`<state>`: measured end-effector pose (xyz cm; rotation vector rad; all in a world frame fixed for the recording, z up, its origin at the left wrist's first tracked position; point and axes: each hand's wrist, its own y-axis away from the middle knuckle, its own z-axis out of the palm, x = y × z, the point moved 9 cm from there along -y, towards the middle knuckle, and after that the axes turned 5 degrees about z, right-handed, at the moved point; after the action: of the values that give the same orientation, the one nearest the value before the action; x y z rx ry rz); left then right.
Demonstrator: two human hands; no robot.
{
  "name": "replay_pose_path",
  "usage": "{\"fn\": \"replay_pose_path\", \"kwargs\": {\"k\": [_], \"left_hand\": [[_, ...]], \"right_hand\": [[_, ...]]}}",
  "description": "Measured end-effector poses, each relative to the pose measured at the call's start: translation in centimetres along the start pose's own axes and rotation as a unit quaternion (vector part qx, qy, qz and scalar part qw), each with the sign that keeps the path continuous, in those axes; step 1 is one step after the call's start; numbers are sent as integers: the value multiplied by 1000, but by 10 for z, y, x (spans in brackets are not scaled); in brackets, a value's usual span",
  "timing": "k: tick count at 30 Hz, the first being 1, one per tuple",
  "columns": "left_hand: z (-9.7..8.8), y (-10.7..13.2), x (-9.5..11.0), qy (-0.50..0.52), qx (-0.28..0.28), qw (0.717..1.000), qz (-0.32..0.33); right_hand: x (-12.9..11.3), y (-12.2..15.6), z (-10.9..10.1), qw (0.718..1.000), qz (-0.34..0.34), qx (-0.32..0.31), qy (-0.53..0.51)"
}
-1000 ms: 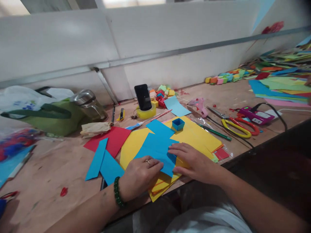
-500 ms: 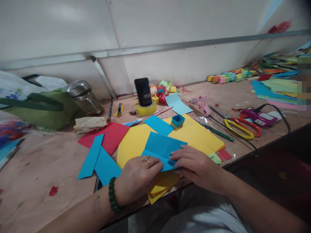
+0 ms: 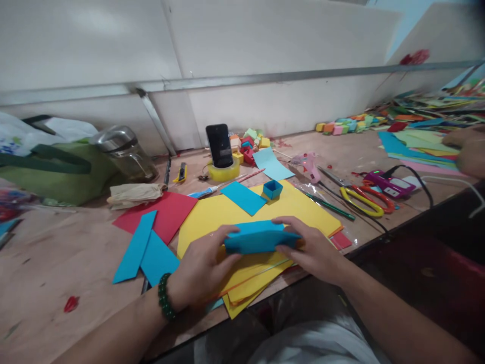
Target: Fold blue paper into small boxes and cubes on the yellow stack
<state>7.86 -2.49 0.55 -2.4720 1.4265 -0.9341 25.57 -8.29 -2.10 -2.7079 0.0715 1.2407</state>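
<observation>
While the left hand [image 3: 200, 268] and the right hand [image 3: 311, 248] each grip 1 end of the folded blue paper [image 3: 260, 238], lifted just above the yellow sheets [image 3: 295, 205], the folding looks half done, and creasing it next calls for aligned edges.

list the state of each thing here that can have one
blue folded paper: folded, held up in the air
left hand: gripping its left end
right hand: gripping its right end
phone: upright in tape roll, screen dark
small blue box: upright, top open
jar: lid on
yellow scissors: shut, lying flat
</observation>
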Motion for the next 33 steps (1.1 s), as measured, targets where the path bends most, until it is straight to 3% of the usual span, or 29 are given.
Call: {"fn": "replay_pose_path", "kwargs": {"k": [3, 6, 9, 12, 14, 16, 18, 22, 26, 28, 30, 33], "left_hand": [[5, -1, -20, 61, -8, 995, -73], [7, -2, -23, 37, -10, 997, -61], [2, -2, -6, -83, 17, 996, 18], [12, 1, 28, -155, -34, 974, 161], [19, 6, 42, -164, -82, 957, 224], [18, 6, 43, -153, -90, 958, 225], [14, 2, 29, -124, -67, 976, 168], [12, -3, -18, -55, -16, 998, -8], [15, -5, -30, 15, -9, 997, -71], [5, -6, -20, 16, 24, 998, -55], [-11, -6, -1, -16, 74, 997, 0], [-27, -1, 33, -86, 126, 982, 108]], "right_hand": [[7, -2, -6, 997, 27, 53, 41], [-11, -1, -13, 981, -59, 122, 142], [-42, 9, 4, 934, -243, 105, 241], [-49, 19, 25, 894, -349, 38, 277], [-41, 21, 30, 890, -354, 10, 286], [-31, 22, 29, 896, -339, -6, 287], [-23, 24, 23, 904, -324, -3, 279], [-21, 29, 10, 916, -313, 22, 251], [-34, 30, 5, 912, -333, 58, 233], [-41, 28, 5, 913, -330, 65, 229], [-51, 24, 1, 915, -318, 92, 230], [-73, 25, -11, 893, -321, 188, 252]]}}
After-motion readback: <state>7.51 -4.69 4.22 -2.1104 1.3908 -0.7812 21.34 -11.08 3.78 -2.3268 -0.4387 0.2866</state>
